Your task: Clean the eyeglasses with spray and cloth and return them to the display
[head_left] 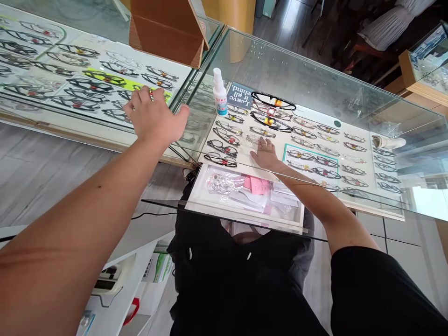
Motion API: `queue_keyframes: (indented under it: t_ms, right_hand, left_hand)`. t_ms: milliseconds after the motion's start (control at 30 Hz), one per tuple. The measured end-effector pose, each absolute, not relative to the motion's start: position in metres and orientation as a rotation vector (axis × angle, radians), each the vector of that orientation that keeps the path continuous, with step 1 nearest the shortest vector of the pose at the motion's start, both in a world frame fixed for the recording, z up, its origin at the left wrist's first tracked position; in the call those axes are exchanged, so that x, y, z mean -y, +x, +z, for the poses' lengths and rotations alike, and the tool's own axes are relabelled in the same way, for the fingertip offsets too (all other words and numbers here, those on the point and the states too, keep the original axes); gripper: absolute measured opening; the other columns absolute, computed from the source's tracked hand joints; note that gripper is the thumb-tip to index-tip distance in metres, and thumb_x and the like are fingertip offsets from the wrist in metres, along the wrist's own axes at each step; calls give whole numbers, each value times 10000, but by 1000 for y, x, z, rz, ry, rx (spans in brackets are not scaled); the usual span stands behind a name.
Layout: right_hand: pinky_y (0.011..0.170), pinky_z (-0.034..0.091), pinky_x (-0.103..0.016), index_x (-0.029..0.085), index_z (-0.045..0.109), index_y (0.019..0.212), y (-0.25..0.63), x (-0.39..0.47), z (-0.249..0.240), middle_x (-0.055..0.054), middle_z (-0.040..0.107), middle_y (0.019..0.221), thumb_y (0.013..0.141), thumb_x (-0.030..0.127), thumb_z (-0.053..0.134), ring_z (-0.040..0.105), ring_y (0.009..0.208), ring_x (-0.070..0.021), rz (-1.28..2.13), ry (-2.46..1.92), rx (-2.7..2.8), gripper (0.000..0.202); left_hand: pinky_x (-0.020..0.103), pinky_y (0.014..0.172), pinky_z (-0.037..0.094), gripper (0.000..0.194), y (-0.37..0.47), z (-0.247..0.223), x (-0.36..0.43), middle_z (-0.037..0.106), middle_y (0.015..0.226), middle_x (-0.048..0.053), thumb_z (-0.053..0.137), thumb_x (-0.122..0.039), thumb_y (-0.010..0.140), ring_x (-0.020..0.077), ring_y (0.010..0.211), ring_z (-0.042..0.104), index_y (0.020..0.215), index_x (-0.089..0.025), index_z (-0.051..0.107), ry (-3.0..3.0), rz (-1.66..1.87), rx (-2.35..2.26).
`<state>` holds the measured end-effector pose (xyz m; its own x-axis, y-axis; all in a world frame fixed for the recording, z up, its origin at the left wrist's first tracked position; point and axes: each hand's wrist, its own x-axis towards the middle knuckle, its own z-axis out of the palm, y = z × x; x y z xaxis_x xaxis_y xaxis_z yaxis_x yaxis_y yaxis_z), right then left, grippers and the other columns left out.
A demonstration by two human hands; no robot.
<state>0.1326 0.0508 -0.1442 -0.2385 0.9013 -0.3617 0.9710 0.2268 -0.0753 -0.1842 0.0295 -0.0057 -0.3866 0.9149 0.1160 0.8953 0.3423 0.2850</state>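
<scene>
My left hand (154, 112), fingers spread, is over the glass top of the left display case, above rows of eyeglasses (90, 85); it holds nothing. My right hand (266, 153) reaches inside the right case, palm down, thumb apart from the fingers. Its fingertips are at a pair of clear-framed eyeglasses (252, 139); whether they touch is unclear. Farther back are two larger black-framed eyeglasses (275, 101) with orange and yellow tags, apparently on the glass top. A white spray bottle (220, 95) stands upright to their left.
A pulled-out white drawer (203, 186) below the right case holds plastic bags and pink paper (259, 185). A dark sign (240, 95) lies behind the spray bottle. A brown box-like stand (168, 32) is on the left case. The glass edge (245, 224) runs before my body.
</scene>
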Motion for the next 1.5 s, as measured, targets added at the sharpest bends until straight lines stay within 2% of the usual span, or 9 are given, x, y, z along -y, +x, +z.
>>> queue_keyframes:
  t_ms: [133,333,467,633,800,1000,1167,1300,1500]
  right_hand:
    - [1364,234,-591,32,474,1647,132,-28,-120,-209,196,1874,1115,503,400,188,1710,-446,-430,1698,-2335,715]
    - [1106,518,-404,207,706,1378,136,40,-60,-140,689,1476,1075,327,549,643,1327,-312,-886,1325,-2369,361]
    - [911,528,-336,215,750,1282,140,83,-18,-86,770,1285,1003,117,556,721,1097,-236,-1028,1174,-2403,354]
    - [881,506,-321,203,801,1140,152,104,46,-78,804,1175,971,1,531,727,1029,-208,-1075,987,-2725,377]
    - [888,523,-360,209,814,1137,169,57,93,-74,814,1117,999,78,518,735,996,-239,-642,1335,-3024,352]
    - [1064,496,-544,213,776,1311,182,-55,72,-154,775,1273,1119,338,393,654,1181,-369,-67,1699,-2937,447]
    - [1149,417,-664,148,796,1236,171,-105,43,-200,687,1465,1132,386,290,551,1319,-433,8,1686,-2785,568]
    - [1137,408,-684,113,804,1180,159,-118,30,-225,710,1424,1141,408,267,540,1320,-453,-13,1683,-2719,614]
    - [1156,384,-700,102,757,1301,160,-110,35,-256,673,1457,1154,490,215,506,1368,-471,44,1689,-2748,682]
  left_hand:
    - [633,1323,228,810,-185,-7,-31,398,1770,208,461,-641,999,382,1646,313,1638,-147,511,1705,472,-2518]
    - [654,1315,231,815,-186,-9,-34,402,1759,235,466,-632,1000,415,1628,326,1627,-114,518,1709,464,-2527]
    - [639,1324,224,838,-187,-11,-36,395,1762,246,464,-641,997,411,1655,303,1635,-100,512,1714,480,-2526]
    - [647,1322,227,816,-188,-13,-37,386,1777,230,485,-648,997,413,1663,295,1620,-121,516,1711,498,-2523]
    - [627,1329,228,821,-184,-10,-35,385,1771,242,472,-624,1011,408,1666,291,1636,-94,501,1709,476,-2530]
    - [628,1324,240,810,-183,-8,-33,398,1765,241,473,-610,1011,418,1658,305,1631,-90,513,1711,485,-2534]
    - [646,1313,249,821,-188,-14,-35,418,1752,246,474,-633,1002,434,1645,323,1616,-92,535,1740,512,-2527]
    - [650,1315,234,824,-190,-17,-35,410,1755,251,477,-636,1006,431,1656,304,1620,-89,526,1748,535,-2513]
    - [653,1321,217,825,-189,-15,-35,387,1766,253,465,-632,1015,429,1666,278,1627,-81,510,1736,510,-2508]
